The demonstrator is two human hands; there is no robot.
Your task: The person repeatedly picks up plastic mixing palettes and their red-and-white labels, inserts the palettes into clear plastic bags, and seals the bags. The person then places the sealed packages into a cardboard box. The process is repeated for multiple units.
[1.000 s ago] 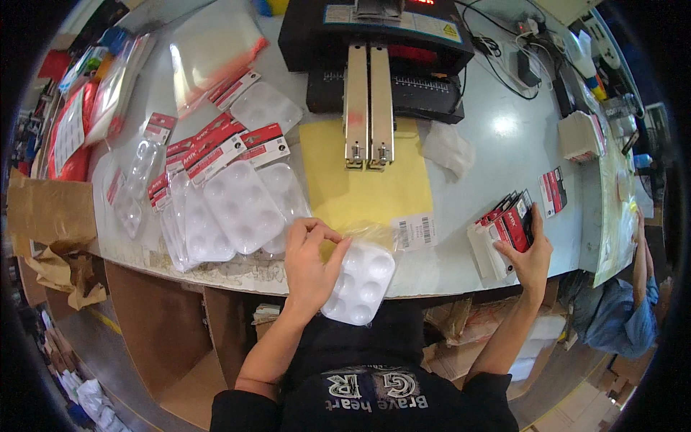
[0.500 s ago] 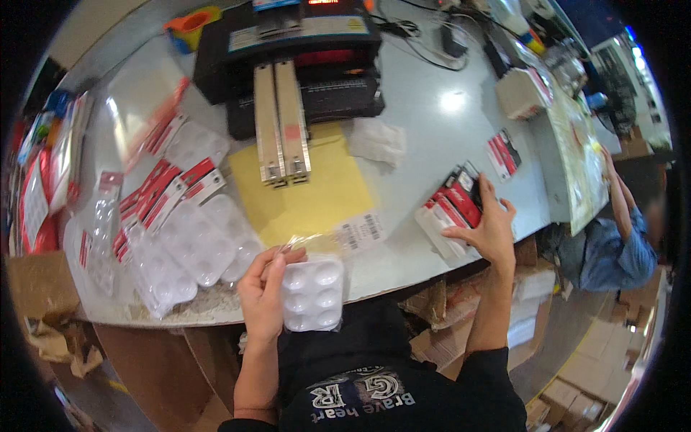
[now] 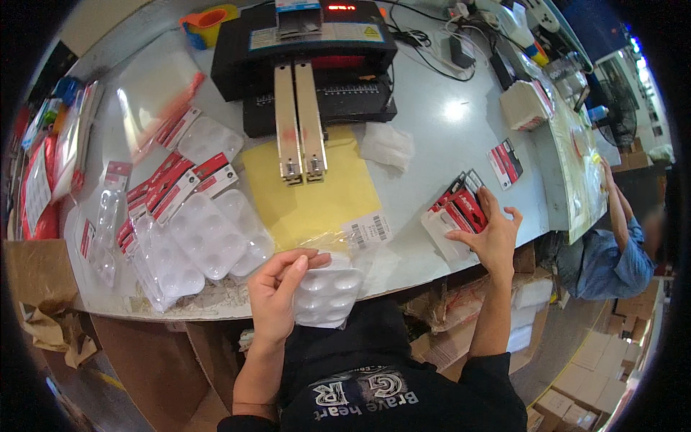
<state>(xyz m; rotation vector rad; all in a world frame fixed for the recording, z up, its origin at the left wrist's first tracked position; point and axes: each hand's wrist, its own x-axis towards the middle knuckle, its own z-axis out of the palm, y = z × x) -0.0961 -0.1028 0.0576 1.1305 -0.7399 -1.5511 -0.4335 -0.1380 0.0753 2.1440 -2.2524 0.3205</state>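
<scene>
My left hand [image 3: 277, 291] is closed on the top of a clear plastic bag, which holds a white paint palette [image 3: 327, 295] with round wells, just over the table's near edge. My right hand [image 3: 497, 234] spans a stack of red, black and white header cards [image 3: 453, 216], thumb on one side and fingertips at the far end; the top card lies between them. A single header card [image 3: 504, 163] lies beyond that hand. At left rest several bagged palettes [image 3: 205, 234] with red header cards on them.
A black sealing machine [image 3: 309, 54] with two metal rails [image 3: 301, 122] stands at the back over a yellow sheet [image 3: 266, 194]. Clear bags [image 3: 155, 83] lie at far left. A card stack [image 3: 524, 104] is at right, where another person [image 3: 612, 252] works.
My left hand has shifted slightly right, and the bagged palette has tilted. My right hand stays at the card stack with little movement. The view has shifted a little.
</scene>
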